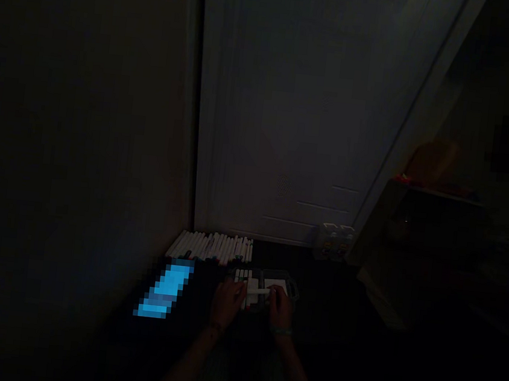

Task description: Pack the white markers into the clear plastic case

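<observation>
The scene is very dim. Low in the middle, my left hand [227,301] and my right hand [279,309] sit over a small open grey plastic case [285,277]. A white marker pen [260,291] lies crosswise between them, its end in my right fingers. My left fingers are close to its other end, but I cannot tell whether they grip it. Several upright white markers [240,276] stand at the case's left side, partly hidden by my left hand.
A long row of white markers [211,247] lies along the foot of a white door [285,109]. A pixelated bright blue patch [165,288] glows left of my hands. Two small plastic containers [334,241] stand by the door frame, and a dark shelf [436,194] stands right.
</observation>
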Available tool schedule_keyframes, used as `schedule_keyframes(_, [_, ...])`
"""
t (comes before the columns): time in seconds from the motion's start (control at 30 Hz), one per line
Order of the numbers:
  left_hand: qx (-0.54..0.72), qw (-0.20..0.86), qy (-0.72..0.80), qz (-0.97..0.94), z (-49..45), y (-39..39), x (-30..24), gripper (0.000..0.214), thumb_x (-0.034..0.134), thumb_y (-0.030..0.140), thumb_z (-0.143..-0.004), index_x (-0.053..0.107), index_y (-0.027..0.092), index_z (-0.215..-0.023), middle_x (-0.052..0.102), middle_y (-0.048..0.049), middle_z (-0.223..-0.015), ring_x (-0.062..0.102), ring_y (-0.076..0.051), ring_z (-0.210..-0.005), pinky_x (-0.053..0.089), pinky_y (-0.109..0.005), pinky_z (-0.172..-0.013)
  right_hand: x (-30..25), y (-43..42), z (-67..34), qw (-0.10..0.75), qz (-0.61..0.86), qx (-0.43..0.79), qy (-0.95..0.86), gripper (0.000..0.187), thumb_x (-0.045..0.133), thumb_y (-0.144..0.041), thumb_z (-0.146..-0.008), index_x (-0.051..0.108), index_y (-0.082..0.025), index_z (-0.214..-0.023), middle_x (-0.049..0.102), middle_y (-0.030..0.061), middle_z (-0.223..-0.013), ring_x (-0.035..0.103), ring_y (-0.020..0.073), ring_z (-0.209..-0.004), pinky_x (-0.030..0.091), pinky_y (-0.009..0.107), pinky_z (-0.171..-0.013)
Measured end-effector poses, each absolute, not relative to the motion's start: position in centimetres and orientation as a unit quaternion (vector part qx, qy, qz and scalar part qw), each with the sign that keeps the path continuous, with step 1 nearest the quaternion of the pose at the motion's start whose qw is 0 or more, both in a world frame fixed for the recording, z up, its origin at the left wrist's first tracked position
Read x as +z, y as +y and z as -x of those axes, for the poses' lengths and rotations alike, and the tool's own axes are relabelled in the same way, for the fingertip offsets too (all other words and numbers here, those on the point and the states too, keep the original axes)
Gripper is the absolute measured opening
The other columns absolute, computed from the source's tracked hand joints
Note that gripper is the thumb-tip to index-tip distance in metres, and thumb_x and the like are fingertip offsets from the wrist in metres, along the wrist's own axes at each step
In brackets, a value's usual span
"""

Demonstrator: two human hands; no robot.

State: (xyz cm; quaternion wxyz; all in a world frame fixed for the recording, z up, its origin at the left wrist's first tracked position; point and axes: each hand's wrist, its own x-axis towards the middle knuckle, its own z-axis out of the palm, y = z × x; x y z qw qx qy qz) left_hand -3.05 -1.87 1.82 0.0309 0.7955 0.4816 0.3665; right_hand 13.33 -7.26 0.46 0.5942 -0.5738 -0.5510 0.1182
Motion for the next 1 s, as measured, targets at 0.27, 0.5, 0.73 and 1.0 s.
schedule_keyframes(0.27, [0.352,0.015,0.494,-0.795,3.16,-1.56,1.31,0.032,0.036,0.035,-0.088,0.066,0.023,-0.085,0.063,-0.0033,-0.078,0.056,-0.017,-0.08,0.033,-0.029,-0.073,0.04,-7.07,-13.29,0.582,0.58,0.111,-0.56,0.032,0.034,-0.041,-0.091,0.058,-0.019,-0.092,0.063,0.0048,-0.083,0.058,0.0171,-0.077,0.042,0.025,-0.069])
schedule_keyframes(0.5, [0.342,0.027,0.503,-0.794,3.2,-1.4,1.42,0.033,0.036,0.035,-0.088,0.066,0.023,-0.083,0.064,-0.0035,-0.078,0.057,-0.017,-0.078,0.033,-0.028,-0.071,-0.15,-7.06,-13.2,0.574,0.585,0.112,-0.562,0.032,0.034,-0.041,-0.09,0.058,-0.02,-0.091,0.062,0.0042,-0.081,0.058,0.0167,-0.075,0.042,0.025,-0.067])
schedule_keyframes(0.73, [0.362,0.02,0.503,-0.785,3.06,-1.41,1.29,0.032,0.037,0.036,-0.087,0.066,0.024,-0.086,0.065,-0.0036,-0.083,0.057,-0.018,-0.083,0.035,-0.03,-0.076,0.1,-7.2,-13.28,0.581,0.584,0.116,-0.554,0.031,0.034,-0.04,-0.09,0.058,-0.02,-0.094,0.063,0.0051,-0.087,0.059,0.0172,-0.081,0.043,0.025,-0.071])
schedule_keyframes(1.0, [0.365,0.042,0.522,-0.77,3.38,-1.34,1.7,0.032,0.037,0.037,-0.087,0.065,0.022,-0.081,0.063,-0.0038,-0.081,0.057,-0.017,-0.079,0.036,-0.028,-0.07,0.5,-7.2,-13.37,0.589,0.577,0.119,-0.554,0.03,0.034,-0.038,-0.09,0.057,-0.02,-0.094,0.063,0.0045,-0.086,0.059,0.0168,-0.08,0.042,0.025,-0.071])
